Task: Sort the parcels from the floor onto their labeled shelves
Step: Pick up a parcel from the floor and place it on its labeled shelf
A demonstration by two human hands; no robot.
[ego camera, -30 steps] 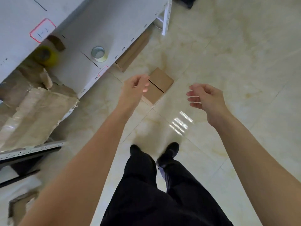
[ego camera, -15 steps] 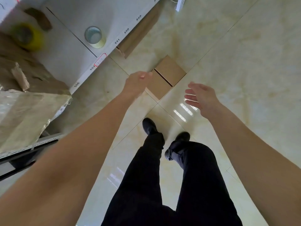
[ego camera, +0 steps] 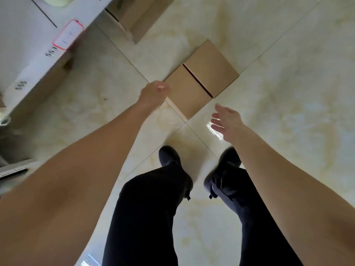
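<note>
Two brown cardboard parcels lie side by side on the glossy floor: a nearer one [ego camera: 187, 95] and a farther one [ego camera: 210, 69], with a dark gap between them. My left hand [ego camera: 154, 94] reaches down at the near-left edge of the nearer parcel, fingers curled; whether it touches the box is unclear. To the right of that parcel's near corner my right hand [ego camera: 225, 120] hovers with fingers spread, holding nothing. Both arms stretch down from the bottom corners.
A white shelf [ego camera: 34, 50] with printed numbers and a red-framed label [ego camera: 67, 36] runs along the upper left. Another cardboard box [ego camera: 134, 18] sits under it near the top. My black-trousered legs and shoes [ego camera: 170, 156] stand just behind the parcels.
The view has tilted down and come closer to the two parcels. Both hands have dropped toward them, the left now at the nearer parcel's edge, the right opening beside it.
</note>
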